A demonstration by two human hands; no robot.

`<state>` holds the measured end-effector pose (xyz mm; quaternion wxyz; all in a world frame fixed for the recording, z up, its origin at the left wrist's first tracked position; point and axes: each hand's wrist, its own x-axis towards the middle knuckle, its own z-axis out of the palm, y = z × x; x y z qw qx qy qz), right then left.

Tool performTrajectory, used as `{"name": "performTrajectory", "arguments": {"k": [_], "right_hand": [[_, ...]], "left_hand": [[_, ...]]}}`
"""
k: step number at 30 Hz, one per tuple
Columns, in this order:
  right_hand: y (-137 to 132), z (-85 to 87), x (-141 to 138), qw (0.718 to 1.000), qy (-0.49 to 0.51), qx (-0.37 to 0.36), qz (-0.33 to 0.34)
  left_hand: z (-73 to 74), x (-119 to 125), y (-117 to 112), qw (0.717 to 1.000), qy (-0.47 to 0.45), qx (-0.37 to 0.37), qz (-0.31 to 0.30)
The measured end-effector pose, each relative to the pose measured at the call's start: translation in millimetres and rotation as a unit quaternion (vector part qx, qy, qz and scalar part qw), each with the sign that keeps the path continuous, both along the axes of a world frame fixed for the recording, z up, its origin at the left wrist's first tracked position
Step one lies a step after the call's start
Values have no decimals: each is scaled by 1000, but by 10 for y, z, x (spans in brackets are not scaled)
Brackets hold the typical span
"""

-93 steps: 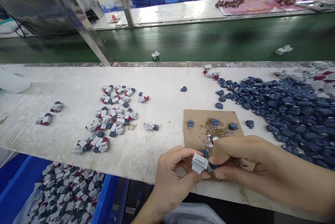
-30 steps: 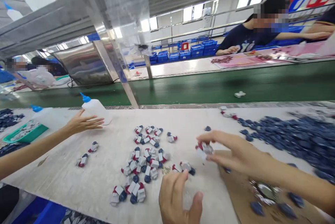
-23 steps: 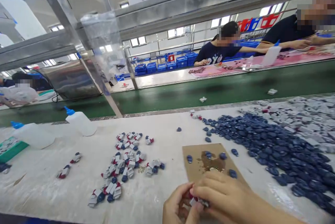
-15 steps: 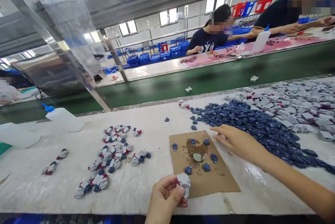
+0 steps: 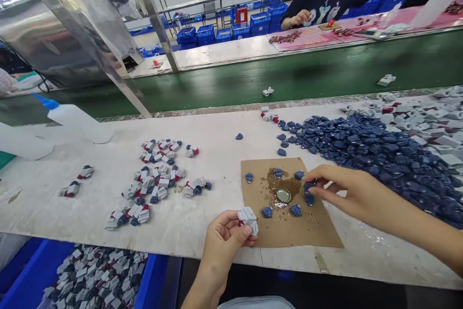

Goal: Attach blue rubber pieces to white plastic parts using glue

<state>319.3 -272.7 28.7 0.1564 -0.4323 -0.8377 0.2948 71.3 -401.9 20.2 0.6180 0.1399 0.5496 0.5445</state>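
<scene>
A grey-white part (image 5: 248, 216) sits pinched in the left hand (image 5: 226, 239) grip; the right hand (image 5: 345, 192) grip narrows on a blue piece (image 5: 308, 186) over the cardboard (image 5: 289, 224).

single head-worn view, set close above the white workbench (image 5: 217, 145), facing forward and down across it to the green conveyor (image 5: 289, 73) beyond; no second view.
</scene>
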Motion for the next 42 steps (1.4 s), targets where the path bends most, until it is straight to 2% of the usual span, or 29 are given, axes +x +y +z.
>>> {"name": "performTrajectory", "arguments": {"k": [2, 5, 9, 12, 17, 22, 26, 33, 40, 42], "right_hand": [[-109, 12, -203, 999, 17, 30, 26], [-166, -73, -396, 994, 14, 87, 67], [-158, -215, -411, 986, -36, 132, 91], [-152, -251, -383, 983, -43, 147, 101], [-177, -139, -434, 993, 18, 90, 77], [-419, 190, -582, 989, 131, -67, -4], [-582, 324, -717, 970, 182, -162, -6], [-573, 334, -771, 960, 220, -171, -18], [-576, 393, -742, 975, 187, -115, 22], [-576, 394, -739, 974, 189, -123, 24]], "left_hand": [[16, 3, 8, 1000, -8, -8, -1], [39, -9, 5, 1000, -24, -16, 9], [46, -42, -14, 999, -40, -14, 13], [39, -52, -19, 998, -57, -14, 10], [40, -7, -4, 996, -86, 2, -3], [83, 70, 14, 995, -100, 15, 7], [134, 118, 14, 994, -106, 19, 11], [180, 151, 22, 993, -107, 26, 30], [193, 160, 16, 994, -94, 44, 22], [181, 170, -1, 995, -85, 52, 26]]}}
